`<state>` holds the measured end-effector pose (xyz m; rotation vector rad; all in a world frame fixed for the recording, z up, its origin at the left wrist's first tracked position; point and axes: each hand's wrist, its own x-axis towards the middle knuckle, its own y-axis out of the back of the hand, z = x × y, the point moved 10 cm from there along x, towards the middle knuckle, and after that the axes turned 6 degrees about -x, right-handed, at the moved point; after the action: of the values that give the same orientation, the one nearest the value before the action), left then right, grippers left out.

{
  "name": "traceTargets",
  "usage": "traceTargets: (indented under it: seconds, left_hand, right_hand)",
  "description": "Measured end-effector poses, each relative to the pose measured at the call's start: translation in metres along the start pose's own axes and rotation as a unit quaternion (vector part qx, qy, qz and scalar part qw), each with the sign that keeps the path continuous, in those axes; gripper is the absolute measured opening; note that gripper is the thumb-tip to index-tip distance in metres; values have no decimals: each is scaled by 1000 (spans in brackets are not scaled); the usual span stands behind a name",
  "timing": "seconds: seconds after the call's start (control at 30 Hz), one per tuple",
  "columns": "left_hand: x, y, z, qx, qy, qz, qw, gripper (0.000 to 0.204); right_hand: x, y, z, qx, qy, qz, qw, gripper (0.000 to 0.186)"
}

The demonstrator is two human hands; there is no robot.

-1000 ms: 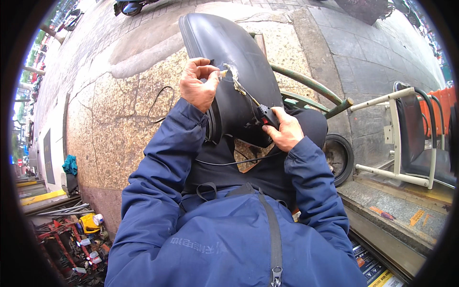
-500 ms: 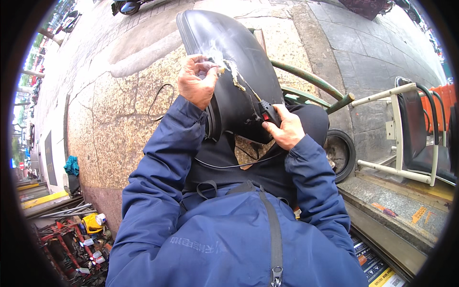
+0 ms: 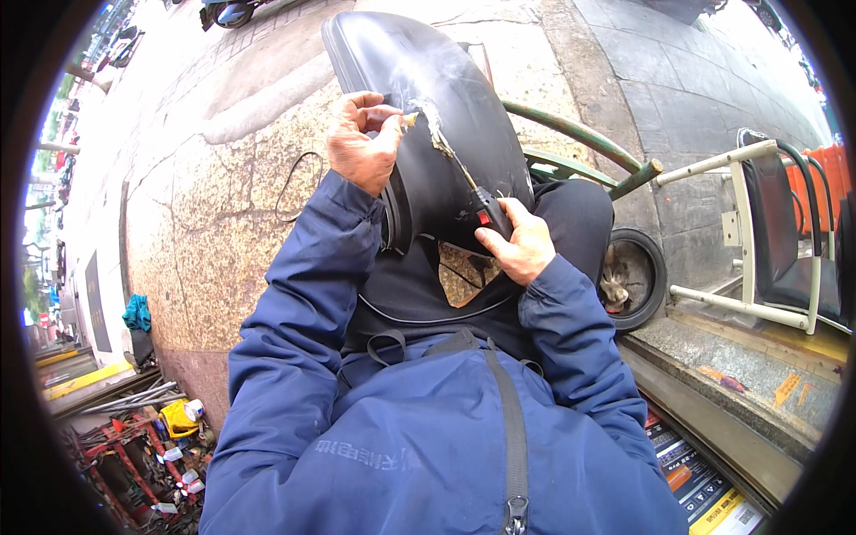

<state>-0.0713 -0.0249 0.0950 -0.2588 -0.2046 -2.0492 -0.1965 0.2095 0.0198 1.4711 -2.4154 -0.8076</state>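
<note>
A large curved black plastic shell [image 3: 464, 89] lies across my lap, with a rough whitish seam [image 3: 436, 132] on its surface and thin smoke above it. In my right hand [image 3: 524, 248] is the black handle of a soldering iron [image 3: 488, 214] with a red switch. Its thin metal shaft points up and left, the tip at the seam. My left hand [image 3: 362, 147] pinches a small yellowish piece [image 3: 410, 119] just left of the seam. A dark cord [image 3: 437, 309] runs across my lap.
A green metal frame [image 3: 580, 134] stands behind my right knee. Beside that knee is a black tyre-like ring [image 3: 655, 276]. A pale-framed chair [image 3: 749, 223] stands at right. Red metal parts and tools [image 3: 134, 455] crowd the lower left. A blue scooter [image 3: 234, 12] is far off.
My right hand and the soldering iron have shifted slightly left and up, the shaft lying closer along the seam. My left hand has moved slightly up and left, still pinching the yellowish piece.
</note>
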Motion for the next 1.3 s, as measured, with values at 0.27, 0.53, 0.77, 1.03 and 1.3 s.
traceTargets:
  seconds: [0.27, 0.53, 0.77, 1.03, 1.3]
  left_hand:
    - [0, 0, 0, -14, 0, 3, 1000, 34]
    - [0, 0, -1, -2, -3, 3, 1000, 33]
    - [2, -1, 2, -17, -27, 3, 999, 34]
    - [2, -1, 2, -9, -22, 9, 1000, 33]
    - [2, -1, 3, -21, -30, 3, 999, 32]
  right_hand:
    - [0, -1, -1, -11, -9, -6, 1000, 47]
    - [0, 1, -8, -7, -2, -7, 1000, 47]
    - [1, -2, -6, -3, 3, 3, 1000, 47]
    - [1, -4, -5, 13, 12, 16, 1000, 50]
    - [1, -5, -6, 10, -4, 4, 1000, 50]
